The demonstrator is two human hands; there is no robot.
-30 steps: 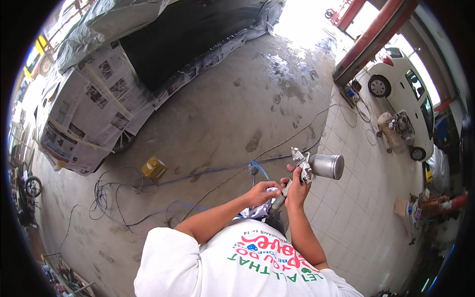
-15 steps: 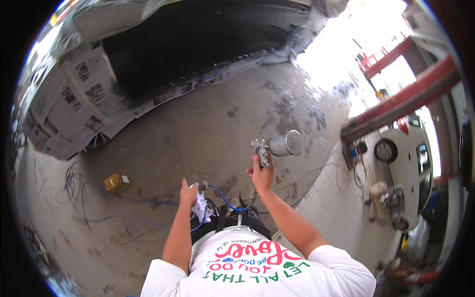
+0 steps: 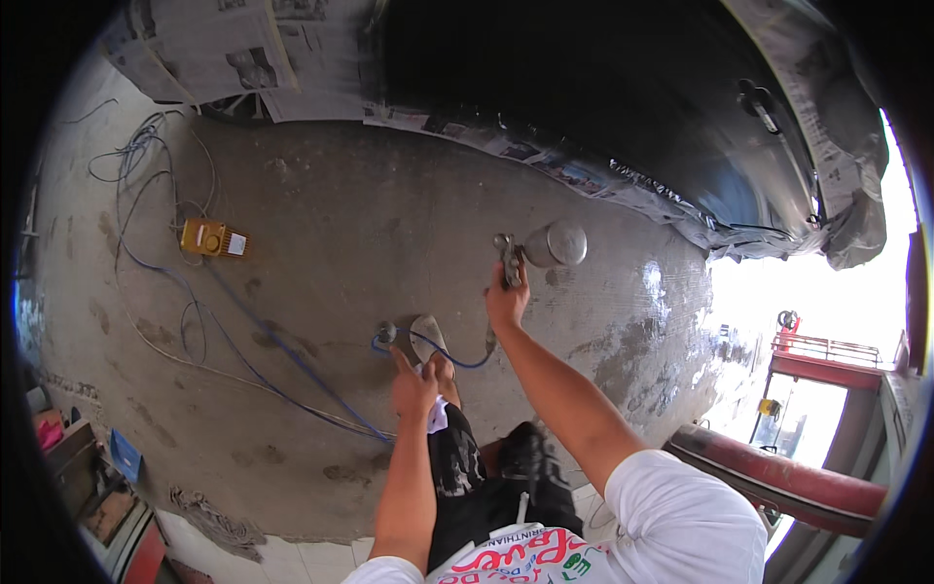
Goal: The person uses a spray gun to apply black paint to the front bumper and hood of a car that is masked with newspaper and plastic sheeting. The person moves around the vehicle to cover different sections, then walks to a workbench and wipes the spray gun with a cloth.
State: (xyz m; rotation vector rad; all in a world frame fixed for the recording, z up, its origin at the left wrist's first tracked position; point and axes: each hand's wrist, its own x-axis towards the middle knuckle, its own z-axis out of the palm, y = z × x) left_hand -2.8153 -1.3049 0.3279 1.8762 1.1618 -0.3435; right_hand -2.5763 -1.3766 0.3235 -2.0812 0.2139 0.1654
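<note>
My right hand (image 3: 507,300) is closed round the handle of a metal spray gun (image 3: 507,255), held out in front of me over the floor. A silver paint cup (image 3: 556,243) juts from the gun's right side. A blue air hose (image 3: 469,364) loops from below the gun towards my left hand (image 3: 413,389). That hand is closed on a crumpled white cloth (image 3: 438,416), partly hidden by the hand. A round grey fitting (image 3: 386,332) sits just beyond its fingertips; whether they touch it I cannot tell.
A glossy black car side (image 3: 545,88) stands ahead, its edges masked with newspaper (image 3: 321,58) and plastic sheeting (image 3: 861,229). At left, a yellow box (image 3: 212,238) lies among tangled hoses (image 3: 141,146). A red lift beam (image 3: 778,470) is at lower right.
My view has swung to the right along the black car. The spray gun stays in my right hand and the cloth in my left; a foot now shows beyond my left hand.
</note>
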